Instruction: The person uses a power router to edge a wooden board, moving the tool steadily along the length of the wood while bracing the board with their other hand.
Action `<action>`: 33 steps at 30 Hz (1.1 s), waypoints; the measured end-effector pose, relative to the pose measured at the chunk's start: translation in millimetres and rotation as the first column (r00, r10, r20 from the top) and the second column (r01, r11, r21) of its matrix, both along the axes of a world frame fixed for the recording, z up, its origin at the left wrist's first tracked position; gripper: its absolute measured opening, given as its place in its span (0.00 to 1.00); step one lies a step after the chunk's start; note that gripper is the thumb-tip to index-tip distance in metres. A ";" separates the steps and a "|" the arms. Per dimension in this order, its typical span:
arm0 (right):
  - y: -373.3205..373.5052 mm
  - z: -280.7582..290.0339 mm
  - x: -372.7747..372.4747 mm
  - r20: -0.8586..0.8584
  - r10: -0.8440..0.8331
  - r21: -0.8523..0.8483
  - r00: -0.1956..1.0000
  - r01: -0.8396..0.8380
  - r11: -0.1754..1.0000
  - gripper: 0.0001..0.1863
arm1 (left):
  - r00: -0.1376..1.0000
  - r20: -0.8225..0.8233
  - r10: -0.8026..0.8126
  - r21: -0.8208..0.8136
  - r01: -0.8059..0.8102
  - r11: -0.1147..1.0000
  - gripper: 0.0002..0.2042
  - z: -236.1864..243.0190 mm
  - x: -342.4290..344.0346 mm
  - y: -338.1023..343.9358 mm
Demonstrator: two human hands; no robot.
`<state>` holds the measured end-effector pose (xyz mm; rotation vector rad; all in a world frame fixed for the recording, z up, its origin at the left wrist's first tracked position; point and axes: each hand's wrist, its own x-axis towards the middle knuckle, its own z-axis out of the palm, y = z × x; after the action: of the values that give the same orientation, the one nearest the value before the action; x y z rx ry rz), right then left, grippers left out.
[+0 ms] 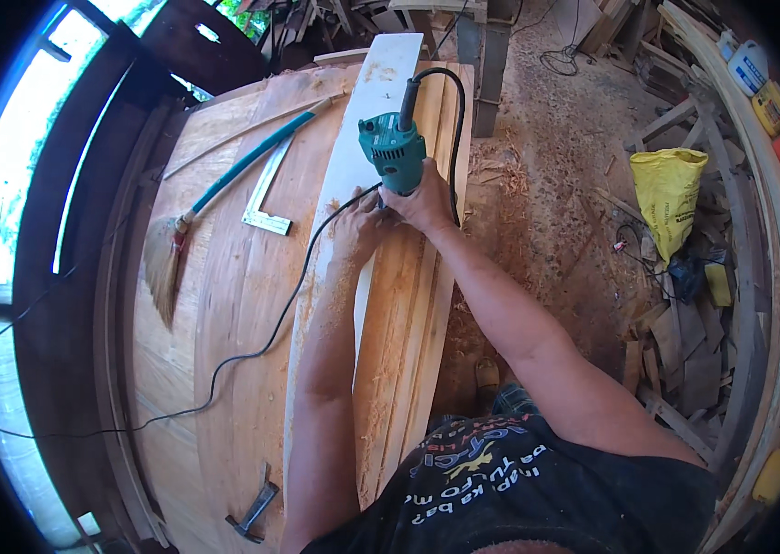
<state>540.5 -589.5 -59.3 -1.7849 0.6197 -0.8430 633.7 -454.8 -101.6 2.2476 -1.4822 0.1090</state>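
Note:
A green trim router (392, 152) with a black cord at its top stands upright on a long, pale board (388, 69). My right hand (420, 198) is wrapped round the lower part of its body. Against the router's base, low on the board, my left hand (358, 224) holds on with bent fingers, partly hidden by the cord. Sawdust clings to my left hand and forearm. Beneath my arms run brown wooden mouldings (399, 332) strewn with shavings. The bit and the cut are hidden behind my hands.
On the wide wooden panel (224, 305) lie a soft broom (247, 159), a try square (267, 198) and a hammer (254, 511). A black cord (261, 351) crosses it. To the right are a yellow sack (667, 194), wood offcuts (695, 355) and several containers.

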 end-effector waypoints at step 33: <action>-47.8 -17.9 29.5 -0.101 -0.042 -0.146 0.994 0.026 0.989 0.35 | 0.995 0.022 0.095 0.094 -0.096 0.991 0.14 1.4 20.3 -42.4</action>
<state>570.0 -637.2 -77.2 -1.9644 0.6726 -0.8400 654.0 -497.2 -100.2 2.3999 -1.4160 0.0886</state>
